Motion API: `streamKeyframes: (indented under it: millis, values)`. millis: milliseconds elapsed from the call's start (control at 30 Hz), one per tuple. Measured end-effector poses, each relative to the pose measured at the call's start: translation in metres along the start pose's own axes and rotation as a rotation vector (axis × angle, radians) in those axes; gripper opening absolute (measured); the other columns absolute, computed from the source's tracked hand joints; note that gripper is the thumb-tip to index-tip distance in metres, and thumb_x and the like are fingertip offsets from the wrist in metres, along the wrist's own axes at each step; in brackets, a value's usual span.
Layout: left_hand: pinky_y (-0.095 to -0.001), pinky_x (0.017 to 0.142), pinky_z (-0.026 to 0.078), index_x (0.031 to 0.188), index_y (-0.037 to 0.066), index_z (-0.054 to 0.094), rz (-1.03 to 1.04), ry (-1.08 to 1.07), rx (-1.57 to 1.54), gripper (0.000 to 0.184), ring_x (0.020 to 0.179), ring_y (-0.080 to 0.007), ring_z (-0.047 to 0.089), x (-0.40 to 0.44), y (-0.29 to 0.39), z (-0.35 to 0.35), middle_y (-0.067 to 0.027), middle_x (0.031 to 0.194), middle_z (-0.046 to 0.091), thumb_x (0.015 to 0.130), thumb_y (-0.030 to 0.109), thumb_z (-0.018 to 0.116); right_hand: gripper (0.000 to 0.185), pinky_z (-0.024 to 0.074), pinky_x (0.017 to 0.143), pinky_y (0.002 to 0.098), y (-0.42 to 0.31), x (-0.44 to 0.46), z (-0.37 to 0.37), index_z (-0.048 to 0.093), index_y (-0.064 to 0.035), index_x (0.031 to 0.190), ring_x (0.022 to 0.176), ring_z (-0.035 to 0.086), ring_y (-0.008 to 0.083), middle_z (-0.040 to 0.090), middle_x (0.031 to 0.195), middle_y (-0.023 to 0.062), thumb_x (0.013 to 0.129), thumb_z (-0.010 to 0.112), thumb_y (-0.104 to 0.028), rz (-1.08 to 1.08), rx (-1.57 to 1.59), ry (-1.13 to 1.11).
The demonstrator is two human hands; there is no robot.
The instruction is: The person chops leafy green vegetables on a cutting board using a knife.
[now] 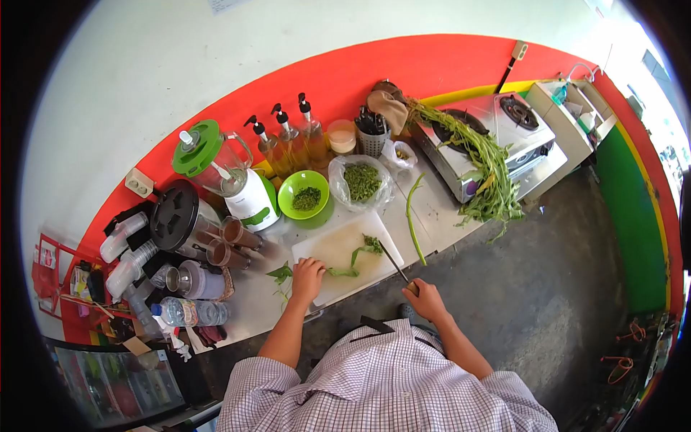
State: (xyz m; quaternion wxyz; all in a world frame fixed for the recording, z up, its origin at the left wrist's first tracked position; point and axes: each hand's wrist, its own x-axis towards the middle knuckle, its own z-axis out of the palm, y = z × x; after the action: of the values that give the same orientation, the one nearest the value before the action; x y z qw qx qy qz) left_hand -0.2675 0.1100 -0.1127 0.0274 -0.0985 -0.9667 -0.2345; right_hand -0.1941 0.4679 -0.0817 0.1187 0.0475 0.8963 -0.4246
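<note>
My left hand [308, 279] is closed over leafy greens at the left side of a white cutting board [324, 250]. Leaves [279, 274] stick out on one side of it, and a long green strip [347, 271] runs out across the board on the other. In my right hand [426, 300] is the handle of a knife [394, 261]. Its blade slants up over the board's right edge, with the tip by a small heap of chopped greens [372, 245]. A single green stalk [412, 216] lies to the right of the board.
Behind the board stand a green bowl [295, 189] and a plastic bag [336, 173], both with chopped greens. A blender [248, 198], pump bottles [291, 140] and brown cups [241, 234] stand to the left. Long leafy stems [497, 176] hang over a gas stove [450, 162].
</note>
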Motion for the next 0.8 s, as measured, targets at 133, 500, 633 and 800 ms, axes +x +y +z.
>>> streamKeyframes:
  millis: [133, 500, 633, 800]
  values:
    - [-0.0454, 0.089, 0.043, 0.092, 0.012, 0.071, -0.08, 0.045, 0.02, 0.01, 0.103, -0.0312, 0.057, -0.038, -0.031, -0.023, -0.0049, 0.098, 0.065, 0.083, 0.012, 0.073, 0.037, 0.0541, 0.077, 0.0488, 0.003, -0.003, 0.005, 0.067, 0.0004, 0.107, 0.087, 0.068, 0.0449, 0.07, 0.093, 0.0266, 0.089, 0.072, -0.032, -0.011, -0.017, -0.008]
    - [-0.0441, 0.081, 0.051, 0.101, 0.005, 0.068, -0.168, 0.203, -0.326, 0.023, 0.091, -0.0343, 0.065, 0.0, 0.029, 0.01, -0.013, 0.096, 0.068, 0.079, 0.008, 0.076, 0.04, 0.0543, 0.077, 0.0495, -0.006, 0.005, 0.015, 0.066, -0.0002, 0.112, 0.088, 0.068, 0.0464, 0.07, 0.093, 0.0274, 0.088, 0.073, -0.032, -0.098, -0.037, -0.046]
    - [-0.0453, 0.081, 0.053, 0.099, 0.005, 0.068, -0.212, 0.034, -0.193, 0.02, 0.094, -0.0345, 0.065, 0.019, 0.072, 0.04, -0.0142, 0.093, 0.068, 0.082, 0.014, 0.075, 0.039, 0.0542, 0.077, 0.048, -0.012, 0.003, 0.018, 0.066, 0.0014, 0.111, 0.087, 0.068, 0.0461, 0.07, 0.092, 0.0277, 0.088, 0.074, -0.029, -0.12, -0.052, -0.095]
    - [-0.046, 0.081, 0.052, 0.095, 0.003, 0.067, -0.207, 0.04, -0.123, 0.014, 0.093, -0.0346, 0.064, 0.016, 0.072, 0.051, -0.0155, 0.094, 0.067, 0.087, 0.014, 0.07, 0.038, 0.0542, 0.077, 0.0461, -0.009, 0.001, 0.017, 0.066, 0.003, 0.11, 0.087, 0.068, 0.0458, 0.07, 0.092, 0.0278, 0.088, 0.075, -0.027, -0.13, -0.048, -0.084]
